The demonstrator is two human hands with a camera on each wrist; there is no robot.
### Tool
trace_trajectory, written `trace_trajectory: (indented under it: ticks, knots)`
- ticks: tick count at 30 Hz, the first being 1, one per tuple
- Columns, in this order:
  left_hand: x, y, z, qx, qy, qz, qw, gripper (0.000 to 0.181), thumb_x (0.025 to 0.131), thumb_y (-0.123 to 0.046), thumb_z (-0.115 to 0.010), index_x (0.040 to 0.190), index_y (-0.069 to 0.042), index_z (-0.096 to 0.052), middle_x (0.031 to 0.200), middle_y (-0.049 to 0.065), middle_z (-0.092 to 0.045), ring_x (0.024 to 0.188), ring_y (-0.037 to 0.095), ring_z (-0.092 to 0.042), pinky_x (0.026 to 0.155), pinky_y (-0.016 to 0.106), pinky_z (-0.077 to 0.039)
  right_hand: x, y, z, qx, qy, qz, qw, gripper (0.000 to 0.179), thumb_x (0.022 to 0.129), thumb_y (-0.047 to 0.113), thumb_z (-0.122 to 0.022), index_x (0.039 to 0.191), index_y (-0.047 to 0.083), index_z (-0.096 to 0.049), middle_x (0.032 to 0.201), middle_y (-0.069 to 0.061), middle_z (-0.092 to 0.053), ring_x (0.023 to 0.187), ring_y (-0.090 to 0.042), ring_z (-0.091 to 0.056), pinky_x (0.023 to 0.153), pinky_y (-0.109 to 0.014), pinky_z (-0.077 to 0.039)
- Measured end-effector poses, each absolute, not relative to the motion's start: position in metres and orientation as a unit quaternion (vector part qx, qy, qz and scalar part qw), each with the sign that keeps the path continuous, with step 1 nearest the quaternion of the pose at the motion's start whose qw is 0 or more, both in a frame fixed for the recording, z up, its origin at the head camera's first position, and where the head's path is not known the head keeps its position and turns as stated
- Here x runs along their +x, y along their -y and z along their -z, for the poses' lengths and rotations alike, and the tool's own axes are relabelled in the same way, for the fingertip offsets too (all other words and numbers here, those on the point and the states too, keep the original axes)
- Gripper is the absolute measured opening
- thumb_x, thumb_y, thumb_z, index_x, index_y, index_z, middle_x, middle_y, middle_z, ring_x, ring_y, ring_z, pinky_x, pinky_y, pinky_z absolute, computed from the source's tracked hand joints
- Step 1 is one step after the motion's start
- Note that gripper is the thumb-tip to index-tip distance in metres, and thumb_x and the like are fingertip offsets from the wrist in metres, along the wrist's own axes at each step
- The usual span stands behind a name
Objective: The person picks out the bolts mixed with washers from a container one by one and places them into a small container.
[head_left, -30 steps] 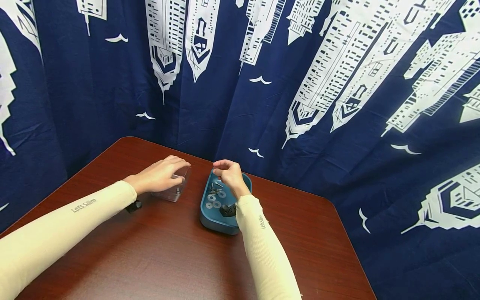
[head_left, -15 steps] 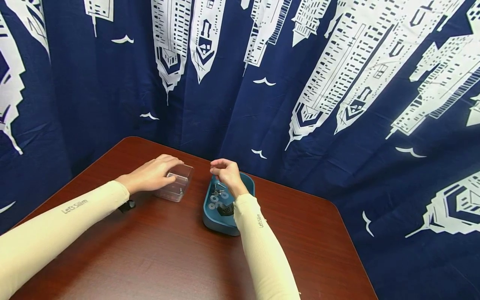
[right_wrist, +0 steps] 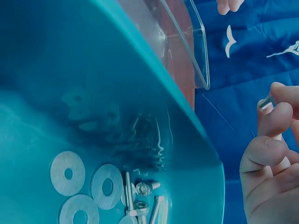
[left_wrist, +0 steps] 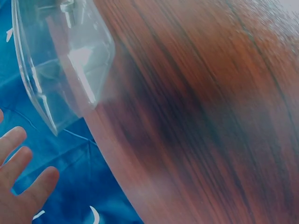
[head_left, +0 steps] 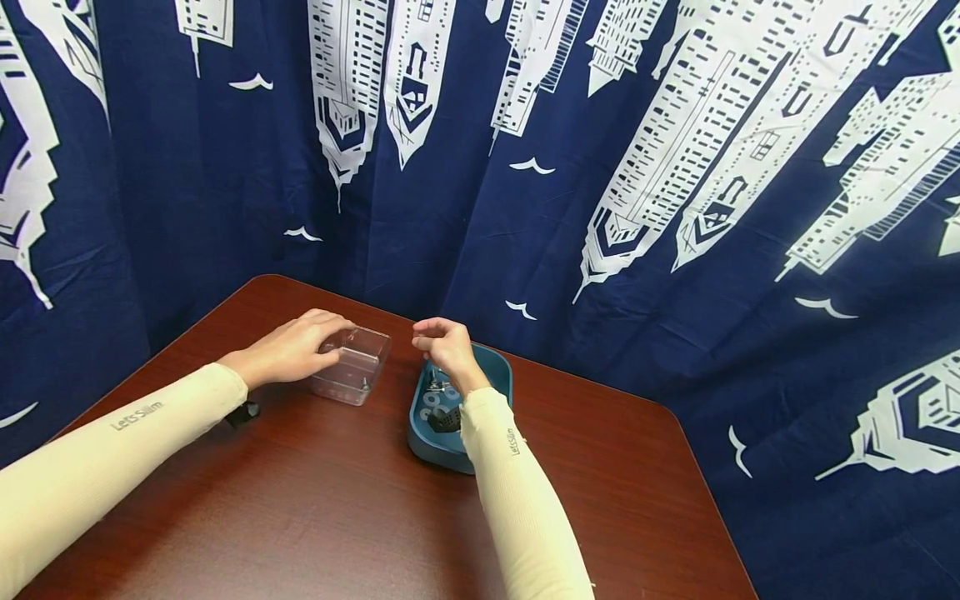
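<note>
My right hand (head_left: 450, 350) is above the far left end of a blue tray (head_left: 435, 454), pinching a small threaded metal screw (right_wrist: 266, 103) between thumb and fingertips. Most of that screw is covered by the fingers. My left hand (head_left: 288, 350) lies at the left side of a clear plastic box (head_left: 367, 350), its fingers spread and relaxed in the left wrist view. One screw (left_wrist: 67, 11) stands inside the box. Flat washers (right_wrist: 67, 172) and several socket-head screws (right_wrist: 143, 189) lie on the tray's floor.
Both containers rest on a brown wooden table (head_left: 315, 500), the box to the left of the tray with a strip of table between them. A dark blue curtain (head_left: 420, 233) with white city prints hangs behind the table's far edge. Black devices sit under both wrists.
My left hand has drawn back leftward, uncovering more of the clear box. The right hand has shifted slightly left toward the box, still pinching the screw. The head view has shifted a little.
</note>
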State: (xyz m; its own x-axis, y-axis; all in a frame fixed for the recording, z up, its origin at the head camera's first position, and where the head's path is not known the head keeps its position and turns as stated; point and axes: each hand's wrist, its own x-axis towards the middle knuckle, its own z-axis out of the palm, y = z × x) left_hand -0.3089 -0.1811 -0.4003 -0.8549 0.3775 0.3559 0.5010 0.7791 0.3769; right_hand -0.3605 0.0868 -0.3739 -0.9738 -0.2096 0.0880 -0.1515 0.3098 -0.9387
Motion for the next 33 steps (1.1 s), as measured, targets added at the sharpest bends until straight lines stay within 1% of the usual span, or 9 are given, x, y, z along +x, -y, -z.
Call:
trace_trajectory:
  ticks: [7,13,21,27,33]
  knots:
    - [-0.309,0.188,0.405,-0.228,0.937,0.235,0.124,0.051,0.092,-0.017,-0.064,0.14,-0.005,-0.056,0.14,0.015,-0.057,0.135,0.034,-0.044,0.111,0.056,-0.038,-0.361,-0.079,0.376,-0.116,-0.799,0.589,0.031,0.018,0.085,-0.001,-0.071,0.101,0.006,-0.074,0.088,-0.005,-0.07,0.061,-0.013,-0.053,0.054,-0.022,-0.045]
    - [-0.308,0.193,0.406,-0.223,0.938,0.236,0.119,0.051,0.092,-0.016,-0.065,0.141,-0.004,-0.055,0.141,0.015,-0.056,0.135,0.034,-0.044,0.112,0.057,-0.037,-0.361,-0.074,0.377,-0.124,-0.794,0.594,0.034,0.018,0.085,-0.001,-0.071,0.101,0.005,-0.074,0.086,-0.005,-0.07,0.06,-0.013,-0.052,0.053,-0.023,-0.044]
    - [-0.311,0.195,0.41,-0.217,0.939,0.239,0.115,0.052,0.092,-0.016,-0.065,0.141,-0.003,-0.055,0.143,0.017,-0.055,0.136,0.036,-0.044,0.113,0.057,-0.036,-0.36,-0.068,0.377,-0.127,-0.791,0.597,0.032,0.018,0.085,-0.002,-0.07,0.1,0.005,-0.073,0.09,-0.01,-0.071,0.058,-0.014,-0.051,0.05,-0.023,-0.041]
    - [-0.311,0.197,0.416,-0.211,0.942,0.243,0.098,0.053,0.093,-0.017,-0.064,0.143,-0.003,-0.052,0.145,0.018,-0.053,0.137,0.036,-0.042,0.113,0.057,-0.036,-0.359,-0.064,0.375,-0.132,-0.789,0.599,0.033,0.019,0.084,-0.003,-0.07,0.102,0.003,-0.073,0.087,-0.007,-0.071,0.057,-0.013,-0.051,0.049,-0.022,-0.041]
    - [-0.311,0.196,0.423,-0.222,0.938,0.242,0.109,0.052,0.092,-0.016,-0.065,0.142,-0.003,-0.053,0.146,0.018,-0.053,0.136,0.037,-0.044,0.113,0.058,-0.035,-0.36,-0.059,0.376,-0.131,-0.789,0.599,0.034,0.017,0.084,-0.003,-0.07,0.1,0.003,-0.073,0.086,-0.007,-0.07,0.057,-0.012,-0.052,0.049,-0.02,-0.04]
